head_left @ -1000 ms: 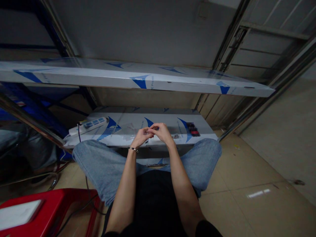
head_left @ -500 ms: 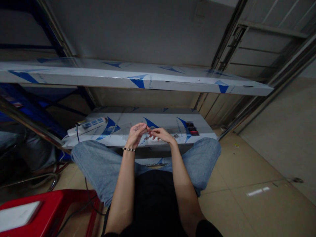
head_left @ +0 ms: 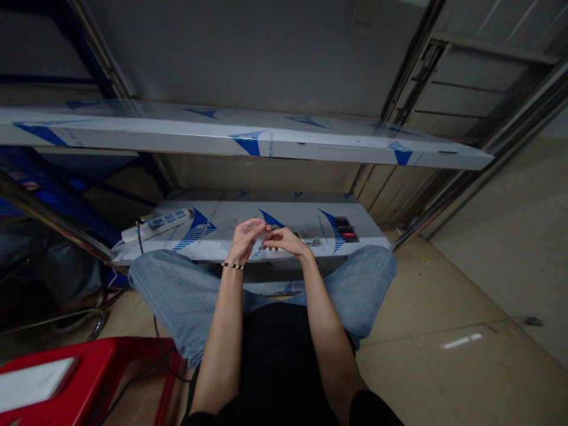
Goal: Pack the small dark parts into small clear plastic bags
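Observation:
My left hand, with a beaded bracelet at the wrist, is raised over the front part of the lower shelf. Its fingers are pinched together at the tips. My right hand meets it from the other side, fingers curled and also closed. The fingertips of both hands come together; whatever they hold is too small to make out. Close to the right hand lie small shiny metal pieces. What looks like clear plastic film lies left of my left hand.
A white power strip with a black cable occupies the shelf's left end. A pixelated dark and red item is at the right. The film-covered upper shelf crosses ahead. At lower left stands a red stool bearing a white slab.
My right hand has shifted slightly left, closer under the left fingertips, uncovering more of the metal pieces beside it. My left hand stays almost where it was.

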The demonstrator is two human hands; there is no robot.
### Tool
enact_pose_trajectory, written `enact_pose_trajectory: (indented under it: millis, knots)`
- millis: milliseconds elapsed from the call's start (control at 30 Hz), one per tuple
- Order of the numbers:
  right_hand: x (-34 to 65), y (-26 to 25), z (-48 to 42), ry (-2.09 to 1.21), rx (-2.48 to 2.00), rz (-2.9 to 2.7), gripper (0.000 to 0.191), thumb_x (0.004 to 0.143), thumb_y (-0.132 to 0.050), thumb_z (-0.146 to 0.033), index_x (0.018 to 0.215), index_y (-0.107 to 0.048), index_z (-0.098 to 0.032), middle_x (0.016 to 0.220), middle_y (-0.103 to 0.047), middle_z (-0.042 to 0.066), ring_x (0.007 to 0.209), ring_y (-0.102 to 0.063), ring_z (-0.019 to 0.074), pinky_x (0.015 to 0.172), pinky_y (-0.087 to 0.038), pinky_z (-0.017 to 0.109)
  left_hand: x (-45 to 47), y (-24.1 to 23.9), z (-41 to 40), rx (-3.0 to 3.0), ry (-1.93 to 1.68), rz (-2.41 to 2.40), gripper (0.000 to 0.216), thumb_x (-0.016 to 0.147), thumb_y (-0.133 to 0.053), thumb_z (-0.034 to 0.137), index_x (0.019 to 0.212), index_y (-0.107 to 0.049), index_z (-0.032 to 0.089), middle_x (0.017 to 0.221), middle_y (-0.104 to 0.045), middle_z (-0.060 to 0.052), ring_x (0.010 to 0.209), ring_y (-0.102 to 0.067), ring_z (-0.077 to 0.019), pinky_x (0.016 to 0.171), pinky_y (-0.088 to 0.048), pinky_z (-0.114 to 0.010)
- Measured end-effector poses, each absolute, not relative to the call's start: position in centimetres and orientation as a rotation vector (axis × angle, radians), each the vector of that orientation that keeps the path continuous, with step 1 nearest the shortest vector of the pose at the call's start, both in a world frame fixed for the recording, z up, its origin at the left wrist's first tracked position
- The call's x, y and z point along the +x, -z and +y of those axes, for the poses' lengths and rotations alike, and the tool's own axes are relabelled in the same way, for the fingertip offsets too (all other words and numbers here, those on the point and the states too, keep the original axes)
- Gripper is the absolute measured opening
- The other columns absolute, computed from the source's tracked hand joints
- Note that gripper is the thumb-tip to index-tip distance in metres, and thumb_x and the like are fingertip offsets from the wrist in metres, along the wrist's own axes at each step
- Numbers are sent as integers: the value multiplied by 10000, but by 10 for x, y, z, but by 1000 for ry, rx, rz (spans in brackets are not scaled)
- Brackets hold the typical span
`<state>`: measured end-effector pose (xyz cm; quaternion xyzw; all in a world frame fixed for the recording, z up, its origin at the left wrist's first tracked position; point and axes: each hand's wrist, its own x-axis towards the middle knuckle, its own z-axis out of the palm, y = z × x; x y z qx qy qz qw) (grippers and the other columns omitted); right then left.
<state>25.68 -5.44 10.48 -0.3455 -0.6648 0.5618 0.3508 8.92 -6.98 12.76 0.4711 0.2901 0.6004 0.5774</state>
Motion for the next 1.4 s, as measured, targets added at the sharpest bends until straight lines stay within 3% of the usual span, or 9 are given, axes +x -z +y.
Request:
enact_pose_trajectory:
  millis: [467,600,733,867,1067,1400]
  knots:
    - [249,-102,-54,-1520,-829,-1785,356,709,-831,-436,842,-744,-117,723,-701,26,602,-584,113,563,-462,218,89,-130,-70,1173,-1374,702,284,705,-861,356,841,-720,151,820,-732,-73,798,-691,-191,816,-558,-346]
    - [263,-89,-48,-1548,-832,-1814,366,732,-813,-392,984,-754,-134,837,-738,52,677,-635,128,600,-489,215,87,-129,-69,1177,-1387,707,288,710,-862,356,848,-716,149,836,-737,-77,816,-697,-190,856,-554,-349]
    - [294,-63,-32,-1156,-1401,-1556,284,836,-666,-270,1070,-740,-128,881,-759,71,683,-660,128,584,-470,192,78,-126,-68,1124,-1442,669,318,700,-876,341,858,-672,156,833,-727,-63,818,-709,-187,851,-564,-345]
    - [312,-36,-19,-744,-1807,-1263,256,865,-575,-188,1053,-732,-112,959,-766,117,842,-704,168,701,-499,215,73,-123,-67,1103,-1431,644,355,715,-867,340,901,-608,185,757,-681,-6,722,-685,-155,770,-576,-325]
    - [297,-10,-9,-560,-2070,-1347,116,833,-688,-210,899,-783,-215,947,-777,87,940,-717,198,813,-491,239,82,-122,-69,1186,-1236,677,368,769,-816,424,953,-622,170,717,-682,-20,665,-660,-154,703,-547,-295]
    - [282,5,-1,-407,-2197,-1414,118,851,-721,-262,913,-794,-192,1003,-762,157,981,-714,238,855,-510,279,98,-120,-70,1337,-1111,836,359,731,-829,444,845,-684,136,772,-721,-72,769,-678,-183,746,-536,-297]
